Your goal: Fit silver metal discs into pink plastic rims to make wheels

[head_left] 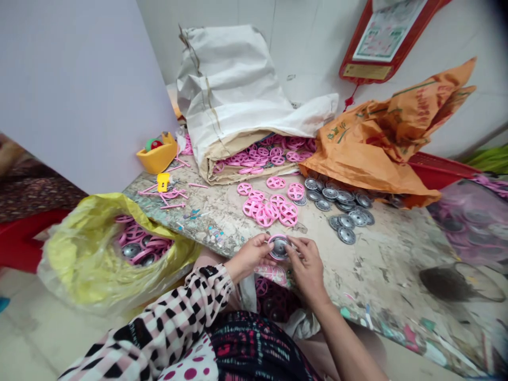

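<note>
Over the front edge of the table, a pink toy wheel with a grey hubcap (279,247) is held between my two hands. My left hand (253,254) pinches its left rim, and the thumb and fingers of my right hand (307,264) grip its right side. Just beyond lie several loose pink wheels (271,209) in a low heap. Grey hubcaps (346,221) are spread to the right of them, spilling from an orange sack (369,151). More pink wheels (254,159) fill the mouth of a white sack (246,84).
A yellow bag (79,254) at the left holds pink wheels with grey hubcaps. Pink rods (172,205) and a yellow holder (156,156) are on the worn table (381,286). A clear bag (472,217) and a dark mesh-like item (448,283) are at the right.
</note>
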A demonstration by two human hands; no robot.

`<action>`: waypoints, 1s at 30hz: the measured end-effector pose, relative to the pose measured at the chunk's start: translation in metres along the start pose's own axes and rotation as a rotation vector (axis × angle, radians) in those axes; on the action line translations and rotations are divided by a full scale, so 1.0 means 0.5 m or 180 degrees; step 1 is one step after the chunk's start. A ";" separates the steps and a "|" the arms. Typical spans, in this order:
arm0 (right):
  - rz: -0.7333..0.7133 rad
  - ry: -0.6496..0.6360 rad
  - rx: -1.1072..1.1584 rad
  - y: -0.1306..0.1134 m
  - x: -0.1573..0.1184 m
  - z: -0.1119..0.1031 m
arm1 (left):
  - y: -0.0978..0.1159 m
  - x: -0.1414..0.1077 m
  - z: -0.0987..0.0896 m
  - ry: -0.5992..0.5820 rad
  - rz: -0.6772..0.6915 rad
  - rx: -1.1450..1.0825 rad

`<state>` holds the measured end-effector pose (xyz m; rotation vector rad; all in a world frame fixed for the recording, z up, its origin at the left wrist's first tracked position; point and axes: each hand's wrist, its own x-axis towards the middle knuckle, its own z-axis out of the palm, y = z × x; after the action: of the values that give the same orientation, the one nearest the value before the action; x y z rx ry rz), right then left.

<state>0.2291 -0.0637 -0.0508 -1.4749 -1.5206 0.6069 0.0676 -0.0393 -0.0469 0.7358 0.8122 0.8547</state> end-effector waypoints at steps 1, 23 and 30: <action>0.0115 -0.0138 0.0192 -0.003 0.004 -0.007 | 0.001 -0.001 0.002 -0.0081 0.0042 0.0006; 0.0062 -0.2002 -0.0535 -0.001 -0.033 -0.077 | 0.007 0.009 -0.017 0.0542 0.0092 0.1359; -0.0191 -0.1015 -0.0680 0.006 0.092 0.008 | 0.001 0.015 -0.028 0.0784 0.0015 0.0905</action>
<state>0.2326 -0.0183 -0.0432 -1.5380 -1.9195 0.6854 0.0589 -0.0296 -0.0556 0.8921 1.1686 0.8537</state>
